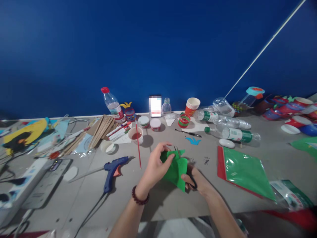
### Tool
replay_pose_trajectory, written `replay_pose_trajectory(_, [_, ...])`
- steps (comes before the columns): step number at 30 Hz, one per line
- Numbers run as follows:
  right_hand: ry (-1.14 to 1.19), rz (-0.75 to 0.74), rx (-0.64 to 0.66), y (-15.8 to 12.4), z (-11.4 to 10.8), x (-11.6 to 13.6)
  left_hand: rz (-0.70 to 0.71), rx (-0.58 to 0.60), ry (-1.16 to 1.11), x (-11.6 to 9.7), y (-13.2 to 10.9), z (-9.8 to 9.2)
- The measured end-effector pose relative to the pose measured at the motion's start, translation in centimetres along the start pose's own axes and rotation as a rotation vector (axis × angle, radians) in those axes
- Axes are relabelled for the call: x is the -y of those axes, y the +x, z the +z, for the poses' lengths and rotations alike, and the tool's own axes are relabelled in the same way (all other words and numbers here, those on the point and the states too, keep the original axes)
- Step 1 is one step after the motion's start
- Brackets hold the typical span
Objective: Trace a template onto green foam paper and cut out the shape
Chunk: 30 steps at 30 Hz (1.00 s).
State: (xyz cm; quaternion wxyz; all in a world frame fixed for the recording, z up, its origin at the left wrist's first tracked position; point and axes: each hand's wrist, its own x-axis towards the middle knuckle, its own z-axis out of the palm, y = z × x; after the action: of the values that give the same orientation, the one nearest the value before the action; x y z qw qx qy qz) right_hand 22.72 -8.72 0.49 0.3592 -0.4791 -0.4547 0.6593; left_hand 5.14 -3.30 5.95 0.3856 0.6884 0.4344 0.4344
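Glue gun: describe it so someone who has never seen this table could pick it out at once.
On the grey table below the blue wall, look just left of the left hand holding a green sheet. The glue gun lies flat there, nozzle pointing right. It is the only dark blue pistol-shaped tool, with an orange trigger, unlike the thin red stick beside it.

Both forearms reach up from the bottom edge to mid-frame, the left hand (155,165) pinching with curled fingers, the right hand (196,182) clenched beside it.

craft wkshop, glue gun (115,168), paper cups (192,105)
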Motion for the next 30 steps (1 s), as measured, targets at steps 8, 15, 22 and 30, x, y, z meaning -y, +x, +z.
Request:
replay_pose_trajectory(8, [-0.012, 0.009, 0.009, 0.03, -0.02, 0.24, -0.019, 0.037, 0.002, -0.27, 0.18, -0.37])
replay_pose_trajectory(15, [-0.020, 0.018, 0.002, 0.08, 0.18, 0.71, -0.030, 0.049, -0.005, -0.11, 0.30, -0.55])
replay_pose_trajectory(22, [-0.025, -0.003, 0.004, 0.32, 0.04, 0.38, -0.043, 0.059, -0.007, -0.18, 0.36, -0.70])
replay_pose_trajectory(30, [-0.030, -0.019, 0.006, 0.32, -0.23, -0.09, -0.036, 0.073, -0.010, 0.06, 0.39, -0.77])
